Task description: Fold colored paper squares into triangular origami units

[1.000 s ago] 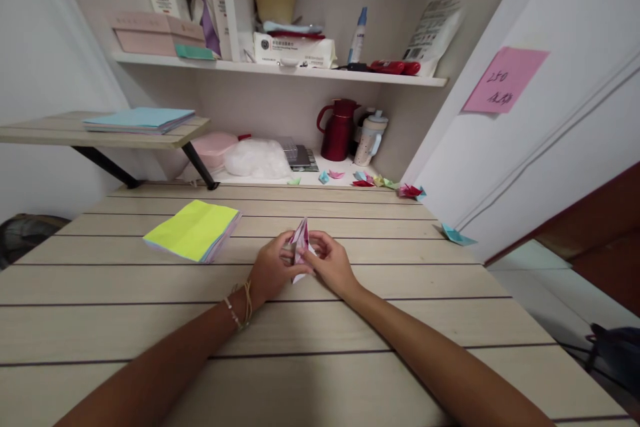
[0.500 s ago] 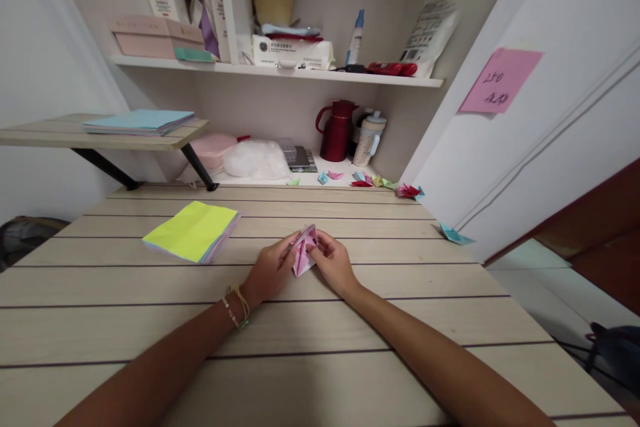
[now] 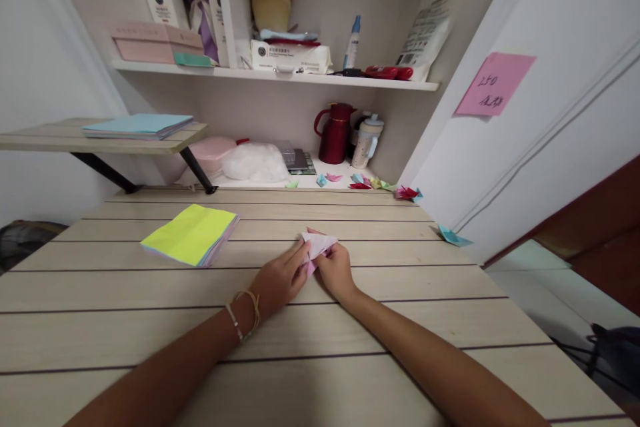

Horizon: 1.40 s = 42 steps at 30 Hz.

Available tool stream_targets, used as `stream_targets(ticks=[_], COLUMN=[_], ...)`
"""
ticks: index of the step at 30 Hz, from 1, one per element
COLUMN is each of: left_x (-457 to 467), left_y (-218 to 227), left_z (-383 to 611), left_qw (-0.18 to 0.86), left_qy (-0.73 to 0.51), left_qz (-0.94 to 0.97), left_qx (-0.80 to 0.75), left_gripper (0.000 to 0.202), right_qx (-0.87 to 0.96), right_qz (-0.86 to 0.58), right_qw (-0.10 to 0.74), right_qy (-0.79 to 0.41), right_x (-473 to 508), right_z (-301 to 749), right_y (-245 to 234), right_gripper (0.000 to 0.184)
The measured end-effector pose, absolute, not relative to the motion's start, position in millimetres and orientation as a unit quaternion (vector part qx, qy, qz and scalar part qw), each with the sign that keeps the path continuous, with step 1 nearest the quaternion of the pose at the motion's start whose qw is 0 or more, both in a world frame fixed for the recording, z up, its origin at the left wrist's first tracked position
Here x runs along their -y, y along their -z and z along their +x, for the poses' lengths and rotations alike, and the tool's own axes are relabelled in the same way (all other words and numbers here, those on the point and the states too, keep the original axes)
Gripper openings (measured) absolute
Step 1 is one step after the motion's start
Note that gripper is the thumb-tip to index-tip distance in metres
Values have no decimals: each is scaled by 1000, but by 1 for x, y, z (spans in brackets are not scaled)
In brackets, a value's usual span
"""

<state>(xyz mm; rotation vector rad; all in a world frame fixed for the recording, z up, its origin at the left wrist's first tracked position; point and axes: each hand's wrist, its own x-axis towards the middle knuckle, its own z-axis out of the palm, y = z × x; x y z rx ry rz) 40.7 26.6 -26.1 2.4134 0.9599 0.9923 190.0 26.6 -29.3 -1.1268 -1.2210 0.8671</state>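
Observation:
A pink and white piece of folded paper (image 3: 320, 244) is held between both hands just above the middle of the table. Its upper part forms a pale triangle with a flat top edge, and a pink point shows below. My left hand (image 3: 283, 280) pinches its left side, thumb below and fingers along the edge. My right hand (image 3: 337, 272) grips it from the right, with some fingers hidden behind the paper. To the left lies a stack of square paper (image 3: 193, 235), bright yellow on top.
Several small folded paper pieces line the table's back edge, among them a red one (image 3: 407, 193). A blue folded paper (image 3: 454, 236) sits at the right edge. A raised shelf (image 3: 60, 135) bears blue paper (image 3: 140, 125). A red jug (image 3: 335, 133) and a cup (image 3: 368, 141) stand behind.
The folded paper has been turned in the hands: its pink creased side faced me before, and now a pale triangular face with a flat top shows. My left hand has shifted slightly right.

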Motion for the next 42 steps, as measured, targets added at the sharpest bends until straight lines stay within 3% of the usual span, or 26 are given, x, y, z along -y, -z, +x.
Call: stream_targets(ticks=[4,13,20,27,31,34,42], left_x=[-29,-30,-32,-36,-36,-39,-52], left_y=[25,24,20,16,16,17,11], left_z=[40,41,43,35,27,22,9], left_qw=[187,169,212,334,430,476,615], left_qy=[-362,-363,-427,-439,-392,-394,-443], left_qz=[833,798,732,713,708,681,527], left_qx=[-374,-450,-487,-432,-400,-392,-384], left_gripper=[50,49,28,51,39,30,35], right_qx=[552,655,707,587,485,450,467], right_qz=[-467,-447,-422,-450,-426,-394,-306], right_qw=[595,566,528,573,612,622,499], right_qy=[-350,-227,-211,-353,-456,-506,-663], right_x=[-24,-22,-14,-21,-33,-36,-36], right_z=[190,186,176,183,191,195,211], right_y=[26,29,27,30,38,39,30], right_gripper=[50,45,55,40,22,17,32])
